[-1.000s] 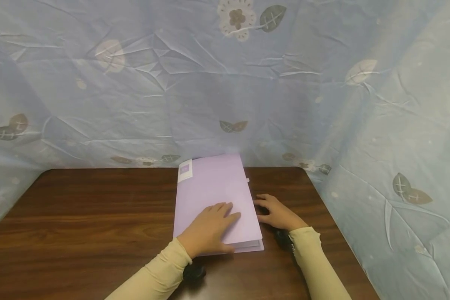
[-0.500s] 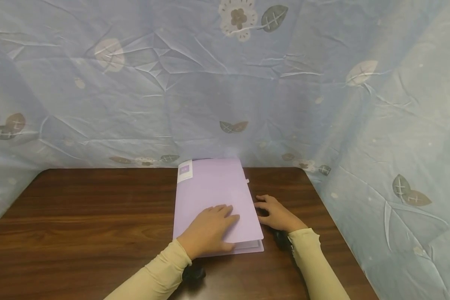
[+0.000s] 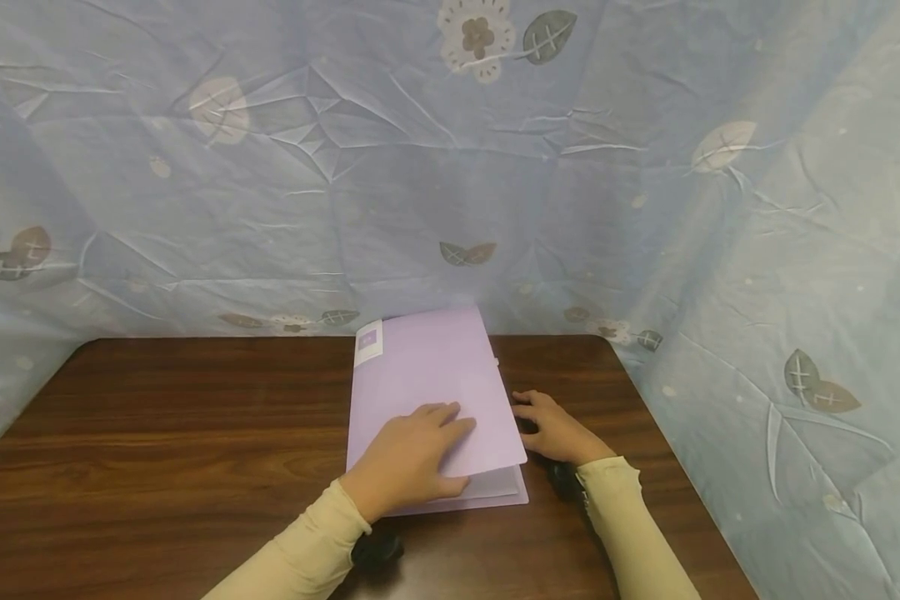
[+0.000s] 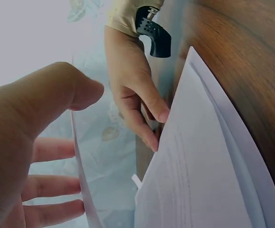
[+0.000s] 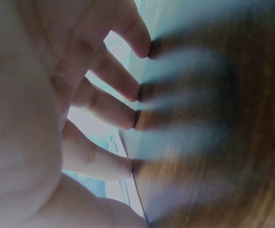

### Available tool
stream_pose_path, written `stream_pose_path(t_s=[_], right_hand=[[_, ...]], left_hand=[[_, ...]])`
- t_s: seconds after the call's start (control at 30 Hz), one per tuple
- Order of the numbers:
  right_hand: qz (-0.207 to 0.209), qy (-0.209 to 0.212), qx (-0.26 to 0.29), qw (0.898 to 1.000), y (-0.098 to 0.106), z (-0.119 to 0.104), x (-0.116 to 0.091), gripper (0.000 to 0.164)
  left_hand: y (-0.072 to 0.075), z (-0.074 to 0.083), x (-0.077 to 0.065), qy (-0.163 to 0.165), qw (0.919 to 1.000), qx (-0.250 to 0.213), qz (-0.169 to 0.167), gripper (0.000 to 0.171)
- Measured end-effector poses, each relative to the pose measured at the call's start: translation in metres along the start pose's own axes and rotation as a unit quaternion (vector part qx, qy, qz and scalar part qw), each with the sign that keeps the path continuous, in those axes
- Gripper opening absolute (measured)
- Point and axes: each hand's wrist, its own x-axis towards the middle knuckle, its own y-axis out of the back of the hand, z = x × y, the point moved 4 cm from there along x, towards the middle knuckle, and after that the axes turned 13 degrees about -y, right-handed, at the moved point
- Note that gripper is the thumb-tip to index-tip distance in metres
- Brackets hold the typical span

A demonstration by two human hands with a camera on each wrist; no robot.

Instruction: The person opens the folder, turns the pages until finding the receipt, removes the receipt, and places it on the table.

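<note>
A light purple folder (image 3: 427,367) lies on the wooden table with its cover partly raised. White sheets (image 4: 190,156) show inside it in the left wrist view. My left hand (image 3: 408,458) is at the cover's near edge. Its fingers lie against the outer face, and its thumb reaches past the edge to the inner side. Close beside the folder's right edge, my right hand (image 3: 558,429) rests on the table, fingers spread and loosely bent. In the right wrist view its fingertips (image 5: 128,118) touch the wood, and nothing is held.
The dark wooden table (image 3: 180,433) extends to both sides of the folder. A pale blue patterned cloth (image 3: 390,192) hangs behind it and along the sides. A small tab (image 4: 136,180) sticks out from the folder. Black mounts (image 3: 378,547) sit at the wrists.
My left hand has shifted slightly left, and the cover's near right corner has risen, widening the gap above the sheets. My right hand has stayed in place.
</note>
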Motion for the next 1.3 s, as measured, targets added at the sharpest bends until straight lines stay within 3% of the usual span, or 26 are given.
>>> stream_pose_path(t_s=[0.23,0.53,0.73,1.03,1.17,1.3], right_hand=[[0.001,-0.003,0.012,1.000,-0.001,0.001,0.000,0.056],[0.002,-0.001,0.011,1.000,-0.005,0.002,0.002,0.050],[-0.001,0.000,0.005,1.000,-0.004,0.000,0.002,0.056],[0.003,-0.001,-0.006,1.000,-0.002,-0.002,0.001,0.053],[0.006,-0.005,-0.001,1.000,0.000,-0.003,-0.001,0.050],[0.009,-0.017,-0.003,1.000,0.000,-0.004,-0.002,0.048]], left_hand=[[0.014,0.004,0.000,-0.011,0.9989,0.017,0.042,0.064],[0.021,0.004,0.002,-0.021,0.9972,0.018,0.069,0.070],[0.036,0.002,-0.002,-0.020,0.9953,0.020,0.093,0.072],[0.055,-0.003,-0.022,-0.015,0.9923,-0.027,0.120,0.074],[0.055,0.000,-0.025,-0.018,0.9917,-0.055,0.115,0.075],[0.050,0.007,-0.024,-0.042,0.9908,-0.058,0.115,0.073]])
